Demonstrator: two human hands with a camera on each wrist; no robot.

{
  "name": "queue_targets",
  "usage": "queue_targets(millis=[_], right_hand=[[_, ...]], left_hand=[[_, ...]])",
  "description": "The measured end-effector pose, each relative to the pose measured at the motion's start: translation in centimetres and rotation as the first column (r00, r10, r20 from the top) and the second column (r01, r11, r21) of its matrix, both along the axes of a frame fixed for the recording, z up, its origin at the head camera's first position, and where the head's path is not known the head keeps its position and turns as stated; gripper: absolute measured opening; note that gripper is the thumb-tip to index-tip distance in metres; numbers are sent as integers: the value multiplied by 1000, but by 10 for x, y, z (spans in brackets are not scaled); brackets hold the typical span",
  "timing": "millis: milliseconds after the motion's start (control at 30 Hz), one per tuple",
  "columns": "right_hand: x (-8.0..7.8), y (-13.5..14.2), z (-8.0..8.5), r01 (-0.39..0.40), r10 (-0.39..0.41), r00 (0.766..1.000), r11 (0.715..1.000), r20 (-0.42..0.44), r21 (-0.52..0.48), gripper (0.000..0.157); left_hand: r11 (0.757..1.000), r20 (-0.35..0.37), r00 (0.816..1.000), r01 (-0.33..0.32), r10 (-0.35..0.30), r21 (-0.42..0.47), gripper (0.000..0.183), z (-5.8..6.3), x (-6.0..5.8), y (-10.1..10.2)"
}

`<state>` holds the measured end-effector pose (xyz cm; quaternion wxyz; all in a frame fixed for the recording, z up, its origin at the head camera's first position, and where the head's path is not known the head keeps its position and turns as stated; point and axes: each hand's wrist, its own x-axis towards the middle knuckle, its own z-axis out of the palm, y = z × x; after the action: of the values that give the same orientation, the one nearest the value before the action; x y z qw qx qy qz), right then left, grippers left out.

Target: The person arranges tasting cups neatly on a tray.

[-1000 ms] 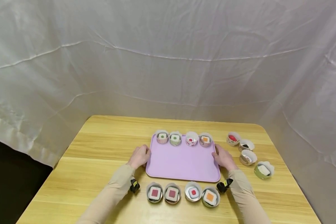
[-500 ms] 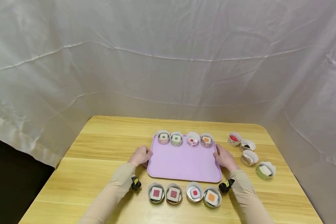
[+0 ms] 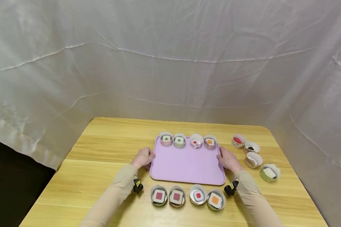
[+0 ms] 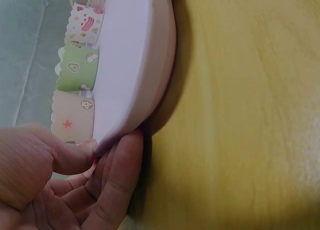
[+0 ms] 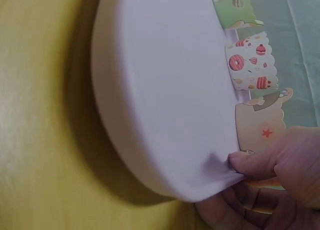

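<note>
A lilac tray (image 3: pixel 187 164) lies between my hands in the head view, with several paper cups, one of them a pink cup (image 3: pixel 166 139), in a row along its far edge. My left hand (image 3: pixel 143 157) grips the tray's left rim, thumb on top and fingers beneath in the left wrist view. At the opposite side my right hand (image 3: pixel 228 160) holds the right rim the same way, its thumb (image 5: pixel 250 162) pressing the edge. Both wrist views show a shadow under the tray's near edge. The cups on it hold square sushi-like pieces.
On the near side of the tray stands another row of cups, among them one with an orange-centred piece (image 3: pixel 215 199). Several more cups, including a green one (image 3: pixel 270 173), sit to the right on the wooden table (image 3: pixel 96 151). A pale curtain (image 3: pixel 170 78) surrounds the back and sides.
Both hands keep their grip on the tray throughout. The whole scene sits slightly further right in the head view, tray, cups and table together.
</note>
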<state>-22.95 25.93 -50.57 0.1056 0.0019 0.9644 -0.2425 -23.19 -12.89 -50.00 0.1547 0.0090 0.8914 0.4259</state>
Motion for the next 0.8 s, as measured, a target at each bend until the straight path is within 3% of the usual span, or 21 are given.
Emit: queue_targets(millis=[267,400,633,800], right_hand=[[0,2,7,-46,46,999,999,-18,4,52],[0,5,13,-58,59,996,998,-68,11,53],[-2,14,25,-39,52,954,998,-295,49,48],[-7,22,34,21,-3,928,999,-372,46,51]], left_hand=[[1000,13,1000,-4,4,2,15,1,-1,0],[1000,15,1000,-8,8,3,15,0,0,0],[1000,12,1000,-5,5,9,15,-1,0,0],[1000,14,1000,-4,4,8,15,0,1,0]])
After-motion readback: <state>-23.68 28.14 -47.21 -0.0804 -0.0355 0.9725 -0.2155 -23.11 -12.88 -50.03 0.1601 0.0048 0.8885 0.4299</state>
